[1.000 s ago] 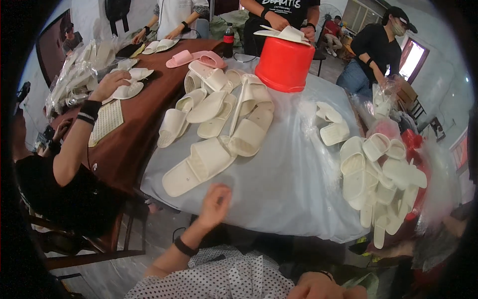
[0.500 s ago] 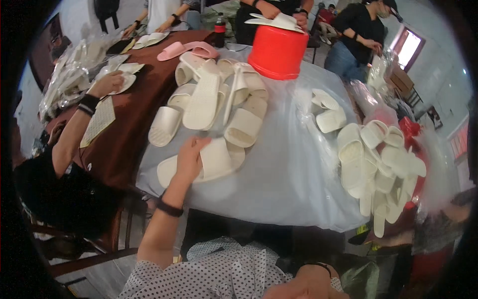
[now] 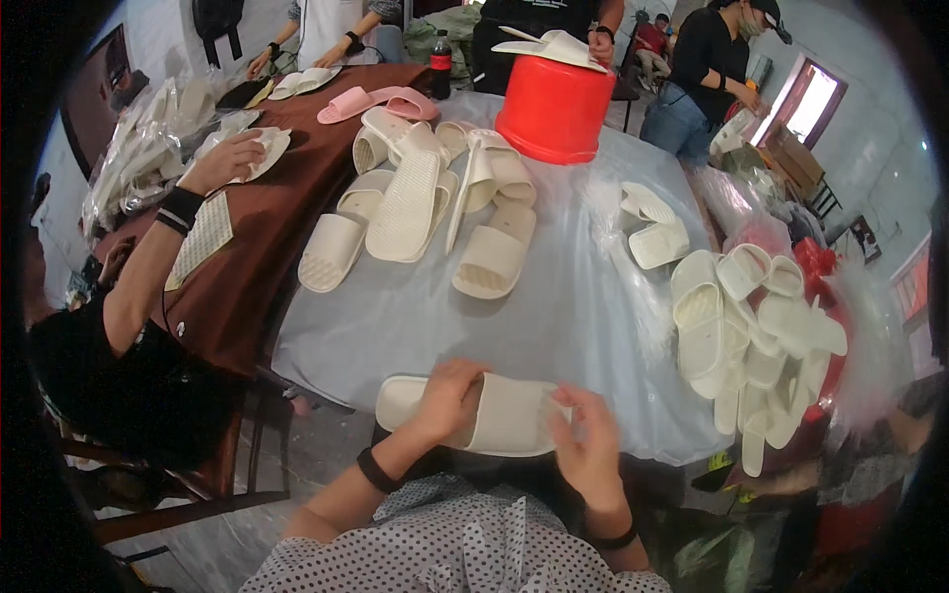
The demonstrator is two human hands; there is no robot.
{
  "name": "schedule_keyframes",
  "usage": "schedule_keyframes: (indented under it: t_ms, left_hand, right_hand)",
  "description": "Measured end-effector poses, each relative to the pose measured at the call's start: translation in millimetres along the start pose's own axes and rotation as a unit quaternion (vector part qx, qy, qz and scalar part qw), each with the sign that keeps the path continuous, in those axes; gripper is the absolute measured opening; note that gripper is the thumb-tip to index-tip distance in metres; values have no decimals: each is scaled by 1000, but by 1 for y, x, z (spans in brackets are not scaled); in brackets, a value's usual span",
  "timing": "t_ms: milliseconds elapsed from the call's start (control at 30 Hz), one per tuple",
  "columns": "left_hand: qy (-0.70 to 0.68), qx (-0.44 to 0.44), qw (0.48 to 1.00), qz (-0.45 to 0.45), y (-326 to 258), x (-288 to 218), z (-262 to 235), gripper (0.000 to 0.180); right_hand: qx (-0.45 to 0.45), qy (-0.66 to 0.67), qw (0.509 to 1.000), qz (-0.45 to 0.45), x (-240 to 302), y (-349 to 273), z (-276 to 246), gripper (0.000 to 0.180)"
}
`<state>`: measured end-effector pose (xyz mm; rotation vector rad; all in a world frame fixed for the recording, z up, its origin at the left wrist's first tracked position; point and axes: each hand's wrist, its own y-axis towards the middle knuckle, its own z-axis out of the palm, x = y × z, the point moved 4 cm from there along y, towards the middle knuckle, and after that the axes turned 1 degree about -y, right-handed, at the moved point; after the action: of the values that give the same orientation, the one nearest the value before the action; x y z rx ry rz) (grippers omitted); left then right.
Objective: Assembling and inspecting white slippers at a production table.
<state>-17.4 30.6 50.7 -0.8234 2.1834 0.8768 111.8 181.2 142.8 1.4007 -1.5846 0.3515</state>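
Note:
My left hand (image 3: 447, 397) grips a pair of cream slide slippers (image 3: 504, 415), held flat at the near edge of the plastic-covered table (image 3: 554, 316). Just right of the slippers my right hand (image 3: 590, 447) hovers with fingers spread, touching or nearly touching their right end. A black band circles each of my wrists. A heap of the same cream slippers (image 3: 435, 198) lies farther up the table. More slippers (image 3: 751, 326) are piled at the right edge.
A red bucket (image 3: 554, 109) with a slipper on top stands at the far side. A person at the left rests a hand (image 3: 222, 158) on a brown table (image 3: 247, 257) with pink slippers (image 3: 368, 101). Other people stand behind.
My left hand reached out to the nearest slipper pair and pulled it back to the table's near edge. My right hand rose into view beside it.

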Motion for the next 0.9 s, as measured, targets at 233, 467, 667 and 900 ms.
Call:
schedule_keyframes:
  t_ms: [233, 467, 667, 900]
  left_hand:
    - [-47, -108, 993, -8, 9, -11, 6, 18]
    - [-56, 68, 995, -50, 14, -19, 8, 31]
    - [164, -58, 985, -4, 80, 42, -70, 49]
    - [265, -116, 942, -171, 139, 113, -124, 83]
  right_hand:
    - [25, -49, 998, 21, -39, -17, 34, 56]
    - [6, -179, 982, -63, -83, 14, 36, 52]
    - [8, -129, 990, -48, -81, 17, 32, 50]
    - [-3, -139, 989, -56, -83, 16, 34, 51]
